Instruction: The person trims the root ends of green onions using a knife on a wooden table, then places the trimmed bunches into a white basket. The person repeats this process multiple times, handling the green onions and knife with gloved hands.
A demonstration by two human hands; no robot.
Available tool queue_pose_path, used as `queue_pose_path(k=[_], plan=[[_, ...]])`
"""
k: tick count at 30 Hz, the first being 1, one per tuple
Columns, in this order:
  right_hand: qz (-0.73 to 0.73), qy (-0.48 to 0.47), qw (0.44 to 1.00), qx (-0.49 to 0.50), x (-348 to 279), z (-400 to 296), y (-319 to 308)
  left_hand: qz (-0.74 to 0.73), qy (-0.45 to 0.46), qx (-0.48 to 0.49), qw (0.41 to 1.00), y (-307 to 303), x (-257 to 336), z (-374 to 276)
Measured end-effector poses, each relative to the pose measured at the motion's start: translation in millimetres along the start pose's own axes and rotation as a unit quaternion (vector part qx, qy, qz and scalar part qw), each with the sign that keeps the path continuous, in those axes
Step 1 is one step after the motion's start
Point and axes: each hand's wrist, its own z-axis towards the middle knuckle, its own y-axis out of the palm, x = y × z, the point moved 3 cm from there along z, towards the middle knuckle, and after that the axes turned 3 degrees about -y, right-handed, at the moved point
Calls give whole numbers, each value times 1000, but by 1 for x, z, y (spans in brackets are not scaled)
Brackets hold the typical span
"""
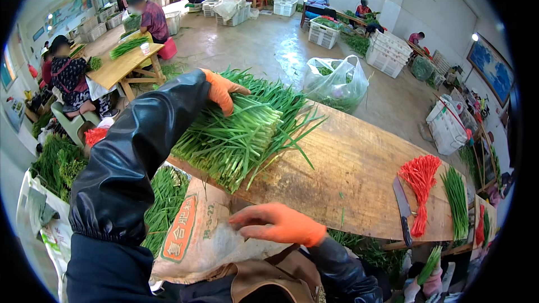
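My left hand (221, 91), in an orange glove, lies over the far side of a heap of garlic chives (236, 134) on the wooden table. Its fingers are spread across the leaves; whether they grip any is hidden. The pale cut stems point towards me and to the right. My right hand (280, 223), also in an orange glove, hovers over a printed woven sack (219, 235) on my lap, near the table's edge. Its fingers are a little apart with nothing between them. Black sleeve covers reach up both forearms.
On the wooden table (337, 168), to the right, lie a kitchen knife (403, 206), red ties (421, 189) and a bundle of chives (455, 204). A plastic bag (337, 82) of greens stands beyond. A co-worker's gloved hands (425, 284) hold chives at lower right. Others sit at tables farther off.
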Motion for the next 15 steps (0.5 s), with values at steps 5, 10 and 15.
queue_pose_path(k=[5, 10, 15], plan=[[82, 7, 980, 179, -15, -52, -29, -144, 104, 107, 978, -13, -2, -26], [143, -33, 949, 280, 15, -76, -29, -22, 77, 250, 965, 12, 22, -13], [137, -12, 960, 243, 39, -50, 4, 155, -70, 274, 947, 56, -7, 35]])
